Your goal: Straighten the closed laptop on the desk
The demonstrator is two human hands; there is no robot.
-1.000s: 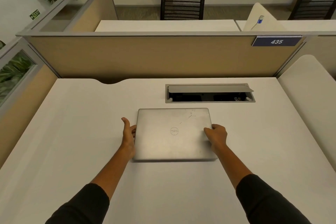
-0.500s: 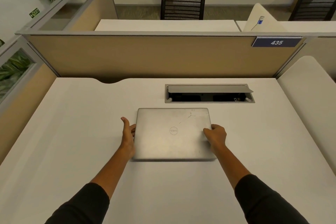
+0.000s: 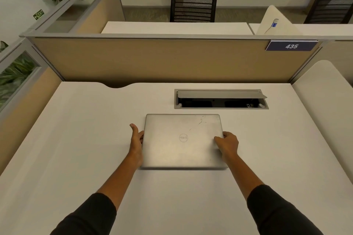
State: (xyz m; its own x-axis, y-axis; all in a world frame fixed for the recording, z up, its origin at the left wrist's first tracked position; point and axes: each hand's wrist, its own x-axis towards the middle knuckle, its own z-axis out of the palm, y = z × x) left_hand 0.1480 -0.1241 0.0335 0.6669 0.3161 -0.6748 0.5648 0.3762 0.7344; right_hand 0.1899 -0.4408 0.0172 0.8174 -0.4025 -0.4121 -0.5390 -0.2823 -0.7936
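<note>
A closed silver laptop (image 3: pixel 181 143) lies flat on the white desk (image 3: pixel 76 149), its edges square to the desk's front edge, its round logo facing up. My left hand (image 3: pixel 136 141) presses against the laptop's left edge, thumb raised, fingers under or along the side. At the right edge my right hand (image 3: pixel 227 144) grips the lid, fingers curled over the top surface. Both forearms reach in from below in dark sleeves.
An open cable box with a raised grey flap (image 3: pixel 221 99) is set into the desk just behind the laptop. A tan partition (image 3: pixel 162 59) with a blue "435" plate (image 3: pixel 291 46) closes the back. Another desk surface (image 3: pixel 324 101) adjoins on the right.
The laptop and both hands have barely shifted; the view has moved slightly, and the hold on both edges is unchanged.
</note>
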